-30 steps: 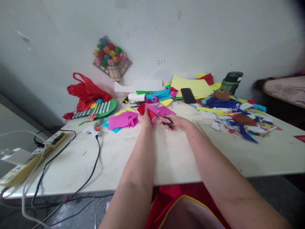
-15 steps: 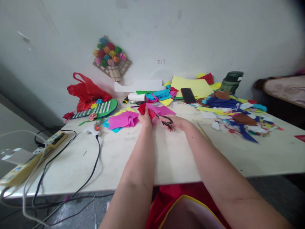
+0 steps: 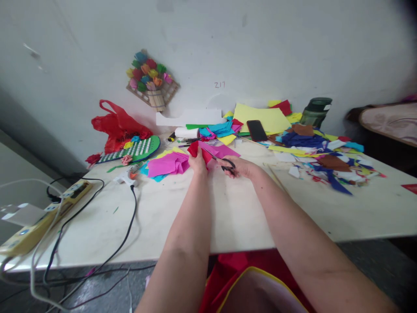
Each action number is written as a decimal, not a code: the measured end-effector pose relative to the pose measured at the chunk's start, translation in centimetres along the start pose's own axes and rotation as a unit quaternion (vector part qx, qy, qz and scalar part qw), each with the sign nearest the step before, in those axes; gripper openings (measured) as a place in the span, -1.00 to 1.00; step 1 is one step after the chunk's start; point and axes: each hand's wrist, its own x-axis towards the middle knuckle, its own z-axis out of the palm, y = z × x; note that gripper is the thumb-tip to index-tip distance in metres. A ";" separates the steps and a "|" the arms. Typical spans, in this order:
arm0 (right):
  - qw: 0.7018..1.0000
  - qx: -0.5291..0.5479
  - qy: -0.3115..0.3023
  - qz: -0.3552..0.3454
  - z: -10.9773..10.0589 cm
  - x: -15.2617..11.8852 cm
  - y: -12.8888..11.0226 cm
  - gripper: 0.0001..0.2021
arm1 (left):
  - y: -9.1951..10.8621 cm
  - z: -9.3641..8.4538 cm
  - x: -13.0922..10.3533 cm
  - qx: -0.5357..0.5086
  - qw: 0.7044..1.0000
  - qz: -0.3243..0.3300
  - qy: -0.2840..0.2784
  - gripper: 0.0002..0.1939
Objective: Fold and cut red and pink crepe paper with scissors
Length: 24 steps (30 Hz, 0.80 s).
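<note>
Pinched in my left hand (image 3: 197,163) is a folded piece of red paper (image 3: 194,148), held above the table. My right hand (image 3: 239,167) grips black-handled scissors (image 3: 229,165), whose blades point left and reach the red paper's right side. Whether the blades are apart cannot be made out. Pink paper (image 3: 223,151) lies just behind the scissors. Left of my left hand is a loose stack of pink sheets (image 3: 167,164), with blue and yellow sheets showing from under it.
A glue gun (image 3: 126,177) with a trailing cord lies left, near a power strip (image 3: 45,217). Paper scraps (image 3: 335,163) cover the table's right side. A phone (image 3: 257,131), a dark green bottle (image 3: 316,114) and a red plastic bag (image 3: 117,124) stand or lie toward the wall.
</note>
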 end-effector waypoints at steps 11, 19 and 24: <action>1.000 -0.023 0.001 -0.014 0.0 0.3 0.3 -0.71 | 1.1 0.0 -0.6 0.008 1.000 -0.019 0.015 -0.68; 1.000 0.003 -0.005 0.000 -0.1 -0.1 0.2 -0.65 | 0.5 0.0 -0.1 -0.016 0.999 -0.038 -0.001 -0.69; 1.000 0.006 -0.002 0.000 -0.1 -0.1 0.2 -0.58 | 1.0 0.1 -0.6 -0.027 0.998 -0.060 -0.009 -0.68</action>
